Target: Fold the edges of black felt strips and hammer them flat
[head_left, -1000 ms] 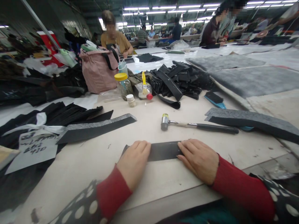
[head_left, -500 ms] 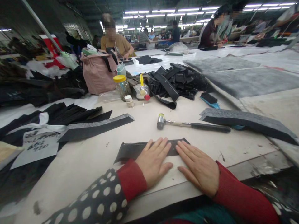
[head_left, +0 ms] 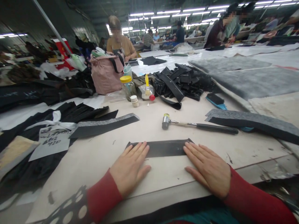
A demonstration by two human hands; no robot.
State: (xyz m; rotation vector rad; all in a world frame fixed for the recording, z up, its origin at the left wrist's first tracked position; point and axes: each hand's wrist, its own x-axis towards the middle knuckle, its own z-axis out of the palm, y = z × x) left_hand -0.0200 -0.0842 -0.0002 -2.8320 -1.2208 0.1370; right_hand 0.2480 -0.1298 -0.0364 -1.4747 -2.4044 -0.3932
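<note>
A black strip of leather-like material (head_left: 166,148) lies flat on the pale work surface in front of me, its long top edge folded. My left hand (head_left: 130,168) rests flat on the strip's left end, fingers stretched out and thumb apart. On the right end lie the fingertips of my right hand (head_left: 207,166), also flat and extended. The middle of the strip shows between the two hands, while its ends are partly covered by fingers. Beyond it, a small mallet (head_left: 165,121) with a metal head and black grip lies on its side.
Grey-and-black strips lie at left (head_left: 105,126) and right (head_left: 252,121). Further back are a heap of black pieces (head_left: 179,79), a yellow-lidded jar (head_left: 128,88), a yellow-handled brush (head_left: 147,85) and a pink bag (head_left: 106,74). A co-worker (head_left: 121,43) works across the table.
My left hand has slid left along the strip to its left end, uncovering the strip's middle. My right hand stays at the right end. The whole view has shifted slightly.
</note>
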